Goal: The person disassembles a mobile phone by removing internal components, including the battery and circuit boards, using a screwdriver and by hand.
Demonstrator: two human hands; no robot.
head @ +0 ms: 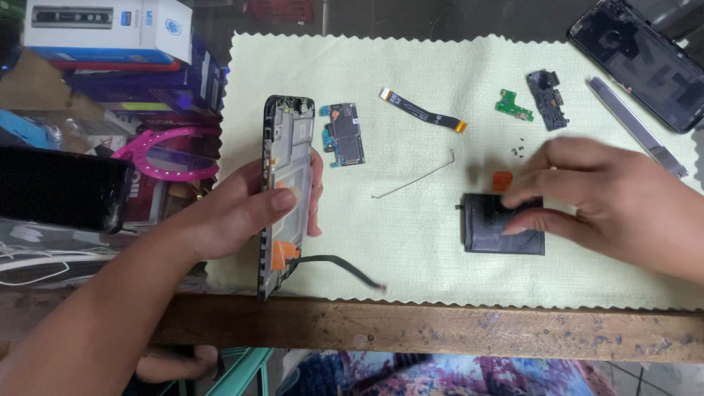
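Note:
My left hand (246,209) grips an opened phone frame (282,147), held on edge over the left side of a pale green cloth (411,264). An orange tab and a dark flex cable (345,265) hang from the frame's lower end. My right hand (609,198) rests its fingertips on a dark flat battery (490,233) lying on the cloth; the fingers press on it without lifting it. A small orange pick (502,180) lies just above the battery, by my right fingers.
On the cloth lie a circuit board (345,133), a black flex ribbon (423,110), a thin wire (414,180), a small green board (512,105), a black part (548,99), tiny screws (518,149) and a metal strip (635,126). A phone back cover (645,59) sits top right. Boxes and a dark phone (62,187) crowd the left. The wooden table edge (440,326) runs along the front.

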